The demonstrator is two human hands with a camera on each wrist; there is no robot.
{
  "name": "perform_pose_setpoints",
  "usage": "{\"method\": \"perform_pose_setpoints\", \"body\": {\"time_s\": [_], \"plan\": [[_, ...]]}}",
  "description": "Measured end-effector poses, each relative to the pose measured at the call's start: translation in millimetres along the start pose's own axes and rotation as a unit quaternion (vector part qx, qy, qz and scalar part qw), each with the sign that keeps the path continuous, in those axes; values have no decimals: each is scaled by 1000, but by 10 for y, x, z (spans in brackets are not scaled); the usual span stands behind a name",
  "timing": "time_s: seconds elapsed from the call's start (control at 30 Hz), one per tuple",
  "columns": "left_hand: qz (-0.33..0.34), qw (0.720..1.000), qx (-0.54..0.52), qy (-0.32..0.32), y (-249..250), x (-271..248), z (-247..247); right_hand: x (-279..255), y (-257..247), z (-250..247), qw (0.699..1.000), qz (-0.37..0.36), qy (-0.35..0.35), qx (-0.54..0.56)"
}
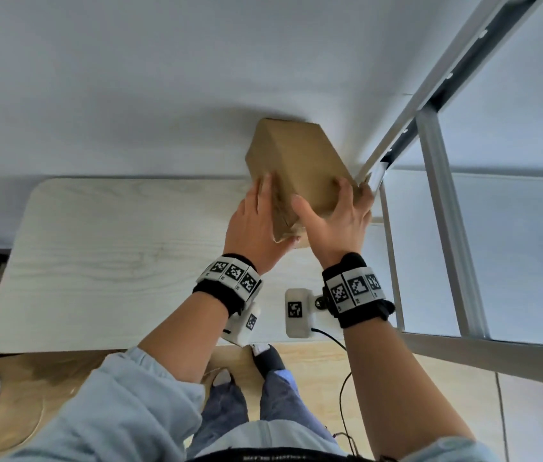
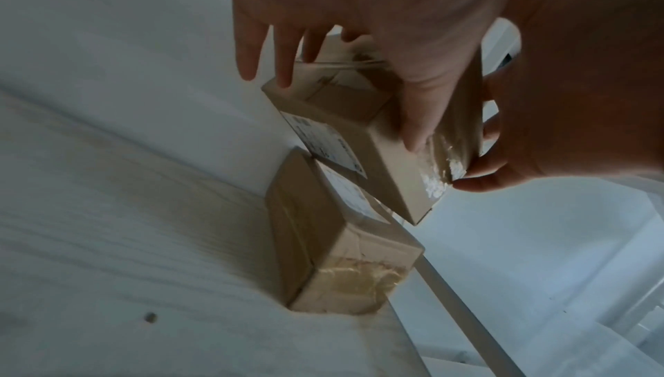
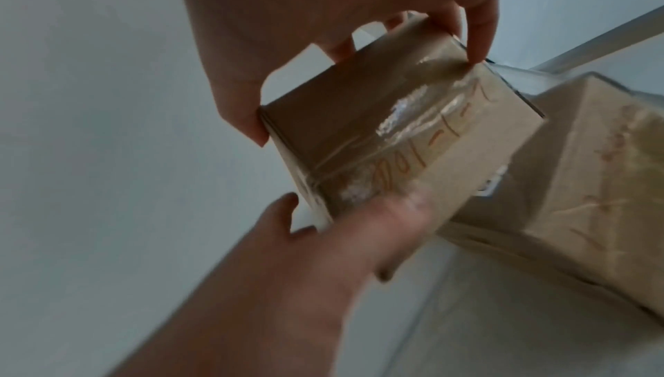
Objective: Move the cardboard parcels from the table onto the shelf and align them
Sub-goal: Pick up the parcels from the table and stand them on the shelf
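**Cardboard parcel held in two hands above the worktop**

Brown cardboard, plain on its long faces, wrapped in glossy clear tape over the near end, with red handwriting under the tape and a white printed label on the underside. Held tilted, clear of the pale wood-grain worktop [image 1: 97,248], near the white wall.

At left: left hand [image 1: 257,225] gripping the parcel [image 1: 300,168], fingers [image 2: 248,51] spread along its side, thumb across the taped end. Beneath, a second parcel [image 2: 323,244] resting on the worktop, its near end likewise taped. At right: right hand [image 1: 336,221] clasping the opposite side, thumb and fingers curled round the edges. Further right, grey metal shelf [image 1: 443,201] frame just beside the parcels.
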State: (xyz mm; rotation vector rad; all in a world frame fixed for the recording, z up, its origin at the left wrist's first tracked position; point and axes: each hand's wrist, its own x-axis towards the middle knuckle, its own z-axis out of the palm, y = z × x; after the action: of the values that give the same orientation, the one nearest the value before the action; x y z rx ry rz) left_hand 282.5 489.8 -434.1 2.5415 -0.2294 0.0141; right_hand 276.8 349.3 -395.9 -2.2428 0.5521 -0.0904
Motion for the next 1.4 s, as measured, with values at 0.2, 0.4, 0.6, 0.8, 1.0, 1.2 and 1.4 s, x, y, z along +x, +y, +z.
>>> {"method": "perform_pose_setpoints", "body": {"time_s": [0.2, 0.4, 0.6, 0.8, 1.0, 1.2, 1.4], "plan": [[27, 996, 88, 4, -357, -166, -528, -122, -517, 129, 992, -5, -95, -82], [32, 998, 54, 5, -556, -365, -692, -274, -758, 417, 979, 9, -157, -133], [-109, 993, -41, -24, -574, -353, -720, -337, -562, 548, 988, -55, -96, -104], [-149, 986, -76, 5, -574, -166, -622, 21, 26, 526, 994, 46, -4, -94], [-163, 983, -81, 5, -523, 158, -598, 501, 305, 536, 990, 67, 13, -127], [-185, 982, 8, -25, -497, 441, -525, 913, 324, 633, 972, 105, -82, -194], [-144, 981, 129, -30, -412, 638, -484, 1167, 302, 739, 964, 106, -118, -212]]}}
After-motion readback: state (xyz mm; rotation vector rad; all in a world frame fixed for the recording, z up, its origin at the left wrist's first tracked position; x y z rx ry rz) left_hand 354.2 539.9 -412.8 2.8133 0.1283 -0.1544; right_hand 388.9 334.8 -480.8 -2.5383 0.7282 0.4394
